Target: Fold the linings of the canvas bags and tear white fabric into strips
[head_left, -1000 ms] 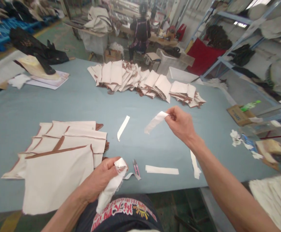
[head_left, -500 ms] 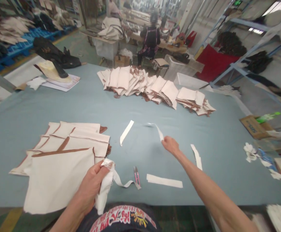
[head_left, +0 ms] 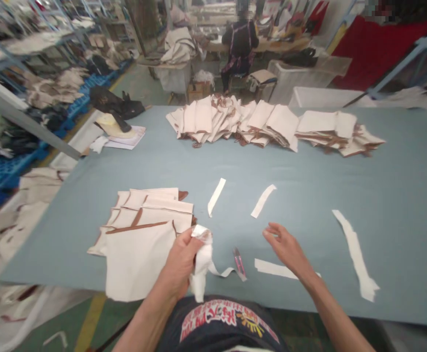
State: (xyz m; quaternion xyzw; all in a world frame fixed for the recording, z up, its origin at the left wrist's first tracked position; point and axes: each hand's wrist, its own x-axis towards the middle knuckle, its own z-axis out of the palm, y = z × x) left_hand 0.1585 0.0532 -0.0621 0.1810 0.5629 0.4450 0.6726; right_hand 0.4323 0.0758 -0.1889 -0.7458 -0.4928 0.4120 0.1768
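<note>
A bunch of white fabric strips [head_left: 203,261] is gripped in my left hand [head_left: 184,259], closed with the thumb on top, and one strip trails from it toward a pair of pink-handled thread snips [head_left: 239,263]. Over the table my right hand [head_left: 284,247] is open and holds nothing. Beyond its fingertips lies a loose white strip [head_left: 263,201]. Another strip [head_left: 216,196] lies farther left, a longer one [head_left: 356,256] at the right, and one [head_left: 274,268] partly under my right wrist. Left of my left hand, cream fabric pieces with brown trim [head_left: 140,264] overlap in a stack.
A long heap of cream, brown-edged pieces [head_left: 279,122] runs along the far side of the blue-grey table [head_left: 154,166]. Papers with a yellowish item [head_left: 125,137] lie at the far left corner. A co-worker [head_left: 239,46] sits beyond the table, near white bins [head_left: 294,78].
My right hand has let go of a strip, which now lies flat on the table, and has drawn back toward me. My left hand keeps its bunch. The view has shifted left.
</note>
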